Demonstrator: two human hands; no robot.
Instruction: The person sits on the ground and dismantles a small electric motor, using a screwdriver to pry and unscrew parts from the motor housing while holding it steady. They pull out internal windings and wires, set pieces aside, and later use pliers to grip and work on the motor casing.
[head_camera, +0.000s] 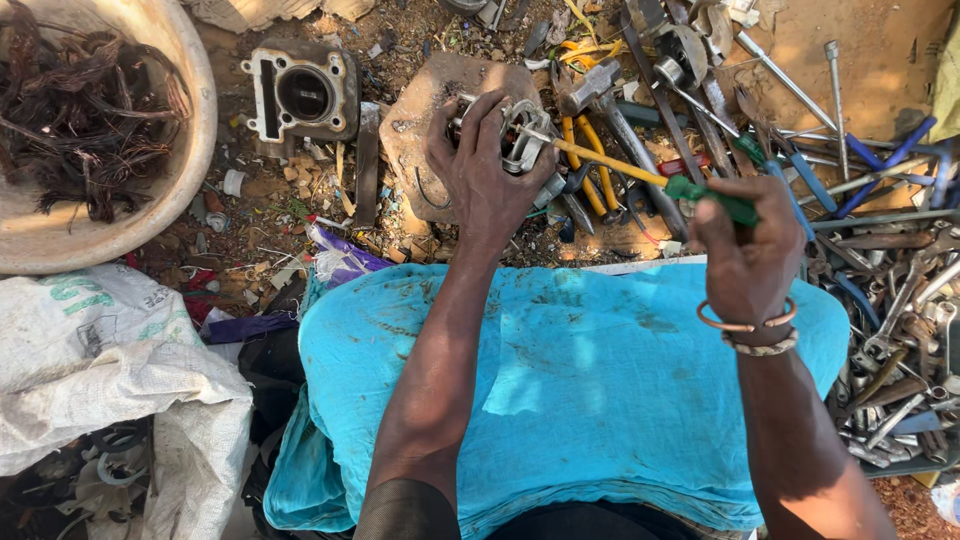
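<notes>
My left hand (480, 170) grips a small metal engine part (525, 135) and holds it over a rusty flat block (415, 110) on the ground. In my right hand (745, 250) is a screwdriver (640, 172) with a green handle and a yellow shaft. Its tip touches the metal part from the right. A turquoise cloth (580, 380) covers my lap below both arms. Two bangles circle my right wrist.
A grey engine cylinder block (302, 92) lies on the dirt at upper left. A round basin (195, 150) at far left holds tangled dark wire. White sacks (110, 370) lie at lower left. Pliers, hammers, wrenches and sockets (890, 300) are heaped at right.
</notes>
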